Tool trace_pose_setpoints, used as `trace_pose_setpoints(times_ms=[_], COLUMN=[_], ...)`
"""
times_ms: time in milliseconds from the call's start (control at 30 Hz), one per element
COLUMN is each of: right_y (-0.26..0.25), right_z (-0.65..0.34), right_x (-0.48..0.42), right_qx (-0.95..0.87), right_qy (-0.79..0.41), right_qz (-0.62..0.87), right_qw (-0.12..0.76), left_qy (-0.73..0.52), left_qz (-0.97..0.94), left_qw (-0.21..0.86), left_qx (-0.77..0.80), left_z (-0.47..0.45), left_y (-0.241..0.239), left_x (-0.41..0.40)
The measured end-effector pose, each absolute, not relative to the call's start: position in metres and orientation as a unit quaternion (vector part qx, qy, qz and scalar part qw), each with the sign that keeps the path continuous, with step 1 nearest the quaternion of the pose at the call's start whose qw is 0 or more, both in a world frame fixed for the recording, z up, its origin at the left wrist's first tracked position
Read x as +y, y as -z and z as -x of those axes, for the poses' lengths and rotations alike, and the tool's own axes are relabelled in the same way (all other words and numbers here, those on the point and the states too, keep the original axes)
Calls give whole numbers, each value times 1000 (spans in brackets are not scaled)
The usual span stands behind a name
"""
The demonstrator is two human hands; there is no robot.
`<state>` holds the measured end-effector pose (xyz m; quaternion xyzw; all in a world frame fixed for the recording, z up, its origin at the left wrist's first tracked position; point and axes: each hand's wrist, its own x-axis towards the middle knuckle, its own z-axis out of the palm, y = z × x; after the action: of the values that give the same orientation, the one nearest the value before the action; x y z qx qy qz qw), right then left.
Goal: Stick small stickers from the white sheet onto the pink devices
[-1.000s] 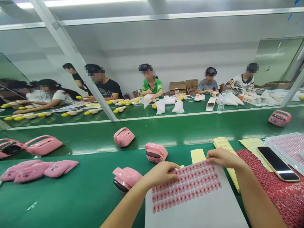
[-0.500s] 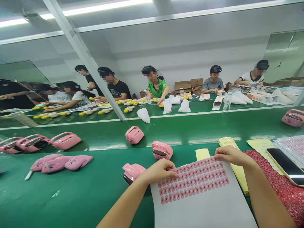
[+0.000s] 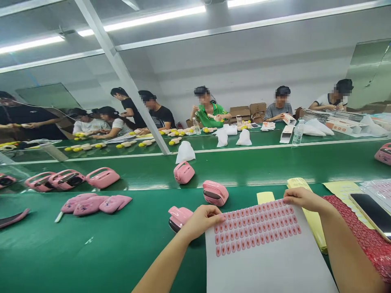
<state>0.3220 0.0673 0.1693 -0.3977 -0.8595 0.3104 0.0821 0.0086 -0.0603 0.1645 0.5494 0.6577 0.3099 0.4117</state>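
A grey sticker sheet (image 3: pixel 269 264) with rows of small pink oval stickers lies on the green table in front of me. My left hand (image 3: pixel 201 219) pinches its upper left corner, fingertips on the first stickers. My right hand (image 3: pixel 301 198) grips the sheet's upper right corner. Just beyond my left hand a pink plastic casing (image 3: pixel 179 217) lies on the table, partly hidden by the hand. Another pink casing (image 3: pixel 215 193) sits a little farther back.
More pink casings (image 3: pixel 102 177) and flat pink shells (image 3: pixel 96 204) lie at the left. A phone (image 3: pixel 371 210) rests on red bubble wrap (image 3: pixel 368 240) at the right, beside yellow backing strips (image 3: pixel 314 224). Across the green conveyor (image 3: pixel 259 165), several people work at the far bench.
The view has swung left and up, so everything shifted right in the picture. My hands keep their hold on the sheet's top corners. A white bag has appeared on the conveyor.
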Motion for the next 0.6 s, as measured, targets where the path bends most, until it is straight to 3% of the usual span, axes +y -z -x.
trace_pose_setpoints(times_ms=[300,433,600], right_y=[-140,-123,-96], right_z=[-318,-305,-296], right_x=[92,96,83], right_qx=[-848,-848,-859], right_qy=[-227,-141,-13], right_qz=[478,510,511], right_qw=[3,-28,-10], left_qy=[-435,-384,-264], left_qz=[-468,-478,-507], left_qw=[386,335,214], left_qx=[665,716,792], left_z=[-27,-29,-29], left_y=[-94,-63,-58], left_x=[-40,-27,-21])
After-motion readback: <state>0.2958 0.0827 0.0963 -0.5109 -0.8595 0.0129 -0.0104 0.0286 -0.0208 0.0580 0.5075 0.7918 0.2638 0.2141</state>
